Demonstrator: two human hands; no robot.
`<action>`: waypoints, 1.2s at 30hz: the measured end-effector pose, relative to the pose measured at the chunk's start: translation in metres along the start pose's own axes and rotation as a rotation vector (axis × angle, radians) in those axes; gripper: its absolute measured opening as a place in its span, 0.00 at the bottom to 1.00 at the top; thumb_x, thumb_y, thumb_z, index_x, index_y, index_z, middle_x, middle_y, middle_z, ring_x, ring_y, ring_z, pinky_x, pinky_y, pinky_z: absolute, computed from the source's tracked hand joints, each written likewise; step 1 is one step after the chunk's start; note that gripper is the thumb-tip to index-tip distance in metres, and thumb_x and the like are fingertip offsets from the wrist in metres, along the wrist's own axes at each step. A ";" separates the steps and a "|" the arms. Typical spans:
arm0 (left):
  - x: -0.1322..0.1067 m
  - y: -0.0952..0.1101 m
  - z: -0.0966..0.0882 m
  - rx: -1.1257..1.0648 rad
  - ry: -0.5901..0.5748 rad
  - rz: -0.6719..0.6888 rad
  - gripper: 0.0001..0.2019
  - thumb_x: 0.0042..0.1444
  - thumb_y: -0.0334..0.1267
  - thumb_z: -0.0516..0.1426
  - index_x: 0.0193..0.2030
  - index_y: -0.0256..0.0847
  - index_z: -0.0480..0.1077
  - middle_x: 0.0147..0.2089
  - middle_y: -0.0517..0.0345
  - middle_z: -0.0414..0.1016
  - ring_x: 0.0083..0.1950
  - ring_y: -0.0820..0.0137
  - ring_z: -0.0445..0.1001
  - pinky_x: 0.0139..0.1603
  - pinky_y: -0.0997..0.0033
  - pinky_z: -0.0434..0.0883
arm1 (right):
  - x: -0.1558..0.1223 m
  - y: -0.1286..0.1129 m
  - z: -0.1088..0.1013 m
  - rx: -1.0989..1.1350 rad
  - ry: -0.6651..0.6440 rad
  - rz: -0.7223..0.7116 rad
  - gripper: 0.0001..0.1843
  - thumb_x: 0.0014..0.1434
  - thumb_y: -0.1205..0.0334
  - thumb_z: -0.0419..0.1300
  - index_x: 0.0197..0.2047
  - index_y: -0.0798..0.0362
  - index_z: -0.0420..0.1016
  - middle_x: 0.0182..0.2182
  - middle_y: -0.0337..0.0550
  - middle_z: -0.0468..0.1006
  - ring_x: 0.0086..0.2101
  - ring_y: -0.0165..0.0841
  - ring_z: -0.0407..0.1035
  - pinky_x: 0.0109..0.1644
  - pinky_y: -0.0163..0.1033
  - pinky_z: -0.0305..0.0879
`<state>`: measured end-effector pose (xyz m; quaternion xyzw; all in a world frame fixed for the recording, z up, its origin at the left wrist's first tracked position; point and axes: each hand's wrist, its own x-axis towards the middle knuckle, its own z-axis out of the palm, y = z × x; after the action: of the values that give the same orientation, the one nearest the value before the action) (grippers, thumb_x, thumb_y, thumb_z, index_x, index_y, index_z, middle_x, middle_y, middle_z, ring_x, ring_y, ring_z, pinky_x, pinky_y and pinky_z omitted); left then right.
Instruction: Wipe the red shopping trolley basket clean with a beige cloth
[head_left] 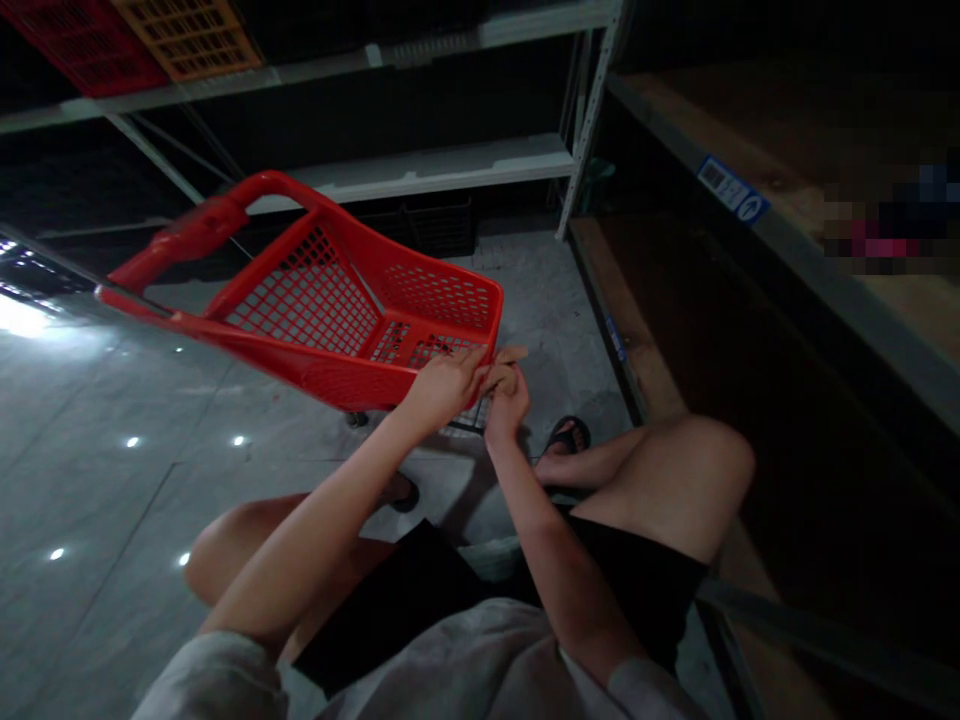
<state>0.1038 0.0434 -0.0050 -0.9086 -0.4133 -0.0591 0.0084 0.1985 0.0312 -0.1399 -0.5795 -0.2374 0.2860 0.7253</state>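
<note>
A red plastic shopping cart [345, 370] stands in front of me, its basket facing up and its handle to the left. At its front corner my left hand [450, 385] reaches over the rim with bent fingers held close together; what they grip is hidden. Right beside it, just outside that corner, my right hand [511, 402] is closed on a crumpled tan strip [514, 355]. One end of the strip sticks out past the fingers. Whether it is tape, paper or cloth is too dim to tell.
A white metal rack [420, 170] stands behind the cart, with red [90, 50] and orange crates [195, 40] on its upper shelf. Wooden shelving with a blue label [733, 190] runs along my right. My bent knees flank my arms above the grey floor [112, 440].
</note>
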 end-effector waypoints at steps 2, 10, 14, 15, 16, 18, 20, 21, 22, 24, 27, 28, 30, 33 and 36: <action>0.003 -0.019 -0.019 0.001 0.014 0.044 0.21 0.72 0.41 0.45 0.63 0.41 0.71 0.60 0.48 0.78 0.58 0.63 0.78 0.57 0.63 0.69 | 0.018 -0.024 -0.002 -0.012 0.029 -0.107 0.29 0.54 0.64 0.54 0.59 0.56 0.73 0.54 0.51 0.79 0.53 0.37 0.72 0.61 0.46 0.67; -0.042 -0.144 -0.061 0.403 -0.098 -0.299 0.30 0.71 0.50 0.38 0.37 0.39 0.76 0.41 0.40 0.83 0.43 0.54 0.80 0.45 0.59 0.65 | 0.005 0.007 0.008 -0.207 -0.049 -0.202 0.21 0.54 0.67 0.52 0.51 0.53 0.75 0.50 0.51 0.77 0.52 0.36 0.70 0.63 0.48 0.65; -0.052 -0.151 -0.045 0.414 -0.027 -0.318 0.28 0.70 0.51 0.38 0.39 0.39 0.74 0.43 0.39 0.83 0.43 0.53 0.80 0.45 0.58 0.62 | -0.003 0.035 0.012 -0.205 0.023 -0.128 0.17 0.51 0.67 0.52 0.43 0.54 0.74 0.41 0.50 0.76 0.46 0.38 0.70 0.58 0.53 0.67; -0.052 -0.148 -0.041 0.408 -0.003 -0.313 0.27 0.70 0.51 0.38 0.39 0.39 0.74 0.43 0.39 0.83 0.43 0.53 0.80 0.46 0.57 0.61 | 0.001 0.033 0.014 -0.200 0.038 -0.127 0.17 0.51 0.67 0.52 0.44 0.55 0.73 0.41 0.50 0.75 0.46 0.39 0.69 0.58 0.53 0.67; -0.052 -0.146 -0.038 0.397 0.016 -0.308 0.27 0.70 0.51 0.39 0.39 0.39 0.74 0.43 0.39 0.83 0.43 0.53 0.79 0.46 0.57 0.61 | 0.006 0.028 0.017 -0.195 0.053 -0.130 0.18 0.51 0.66 0.53 0.45 0.55 0.73 0.43 0.51 0.75 0.46 0.39 0.69 0.58 0.53 0.67; -0.051 -0.141 -0.035 0.369 0.043 -0.290 0.26 0.70 0.51 0.39 0.38 0.40 0.73 0.43 0.39 0.83 0.43 0.54 0.79 0.46 0.57 0.60 | 0.017 0.011 0.024 -0.173 0.094 -0.164 0.20 0.53 0.65 0.54 0.50 0.55 0.71 0.46 0.51 0.74 0.48 0.38 0.69 0.59 0.50 0.66; -0.049 -0.135 -0.033 0.355 0.063 -0.273 0.26 0.71 0.51 0.40 0.38 0.40 0.73 0.43 0.40 0.83 0.42 0.54 0.79 0.46 0.57 0.59 | 0.025 -0.005 0.031 -0.150 0.117 -0.248 0.22 0.55 0.66 0.55 0.53 0.53 0.70 0.49 0.51 0.73 0.50 0.37 0.68 0.61 0.48 0.65; -0.048 -0.132 -0.033 0.355 0.070 -0.269 0.26 0.71 0.51 0.40 0.38 0.40 0.73 0.42 0.40 0.83 0.42 0.54 0.79 0.45 0.57 0.59 | 0.027 -0.010 0.034 -0.150 0.109 -0.303 0.22 0.55 0.67 0.54 0.54 0.52 0.70 0.50 0.50 0.73 0.52 0.37 0.68 0.62 0.47 0.64; -0.047 -0.128 -0.032 0.358 0.079 -0.266 0.26 0.71 0.51 0.40 0.38 0.40 0.73 0.41 0.41 0.83 0.42 0.54 0.79 0.45 0.57 0.58 | 0.027 -0.010 0.035 -0.164 0.083 -0.360 0.21 0.56 0.68 0.54 0.54 0.51 0.71 0.50 0.51 0.73 0.53 0.37 0.67 0.63 0.47 0.63; -0.044 -0.117 -0.031 0.364 0.108 -0.256 0.25 0.72 0.51 0.41 0.38 0.40 0.73 0.40 0.41 0.82 0.42 0.54 0.79 0.44 0.57 0.58 | 0.022 0.000 0.032 -0.233 -0.012 -0.429 0.20 0.56 0.70 0.54 0.51 0.50 0.72 0.52 0.51 0.72 0.55 0.38 0.66 0.65 0.48 0.61; -0.041 -0.099 -0.027 0.375 0.160 -0.241 0.23 0.72 0.49 0.42 0.39 0.41 0.73 0.39 0.42 0.83 0.42 0.55 0.79 0.44 0.57 0.58 | 0.014 0.035 0.018 -0.344 -0.087 -0.345 0.16 0.54 0.73 0.53 0.45 0.52 0.73 0.49 0.52 0.73 0.53 0.39 0.66 0.63 0.49 0.62; -0.040 -0.092 -0.025 0.378 0.171 -0.237 0.22 0.72 0.48 0.42 0.39 0.41 0.73 0.39 0.42 0.83 0.41 0.55 0.79 0.43 0.57 0.58 | 0.013 0.047 0.012 -0.363 -0.079 -0.289 0.16 0.53 0.74 0.53 0.43 0.52 0.73 0.46 0.51 0.74 0.50 0.39 0.67 0.61 0.48 0.64; -0.039 -0.081 -0.023 0.376 0.189 -0.237 0.22 0.72 0.47 0.43 0.39 0.40 0.73 0.39 0.42 0.83 0.41 0.55 0.79 0.42 0.58 0.58 | 0.014 0.063 0.001 -0.374 -0.045 -0.206 0.15 0.51 0.75 0.52 0.40 0.53 0.73 0.41 0.49 0.74 0.46 0.38 0.68 0.57 0.46 0.67; -0.039 -0.072 -0.020 0.377 0.202 -0.252 0.22 0.73 0.47 0.44 0.39 0.39 0.73 0.40 0.43 0.83 0.40 0.56 0.79 0.42 0.59 0.57 | 0.028 0.056 -0.006 -0.348 0.011 -0.206 0.18 0.50 0.74 0.52 0.43 0.54 0.72 0.41 0.47 0.74 0.44 0.37 0.69 0.53 0.43 0.68; -0.038 -0.071 -0.021 0.403 0.182 -0.272 0.21 0.73 0.48 0.44 0.39 0.39 0.73 0.40 0.45 0.83 0.40 0.56 0.79 0.42 0.58 0.58 | 0.048 0.018 0.001 -0.289 0.089 -0.300 0.20 0.53 0.73 0.52 0.48 0.53 0.72 0.46 0.48 0.73 0.47 0.36 0.70 0.57 0.43 0.67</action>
<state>0.0237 0.0603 0.0091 -0.8156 -0.5327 -0.0577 0.2184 0.2304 0.0681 -0.1567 -0.6477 -0.3274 0.1117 0.6788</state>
